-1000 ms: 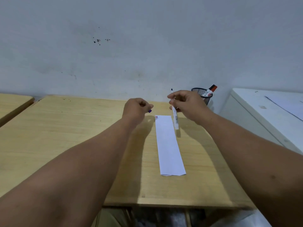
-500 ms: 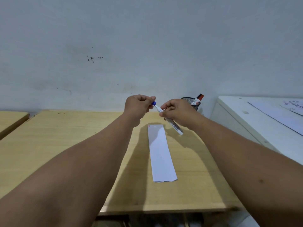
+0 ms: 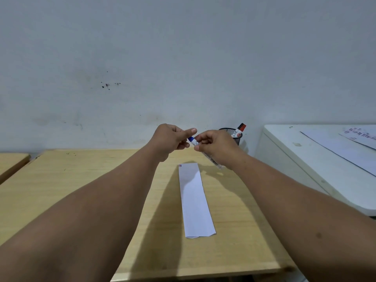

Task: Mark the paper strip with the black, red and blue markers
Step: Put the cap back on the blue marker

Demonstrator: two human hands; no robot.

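Wooden desk (image 3: pixel 61 192) against grey wall. Paper strip (image 3: pixel 193 200) lies flat, long axis running away from body, below and nearer than both hands. Right hand (image 3: pixel 215 147) pinches blue marker (image 3: pixel 194 141) barrel; left hand (image 3: pixel 171 139) fingers closed round its blue end. Mesh cup (image 3: pixel 234 135) behind.

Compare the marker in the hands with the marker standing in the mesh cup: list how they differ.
1. The blue marker is held in the air over the table by both hands, slanted; the red marker stands leaning in the mesh cup, untouched.
2. The blue marker shows a blue end at the left hand; the red marker's top is red and black.
3. The right hand covers part of the blue marker's barrel; the cup hides the red marker's lower part.

Both have white barrels.
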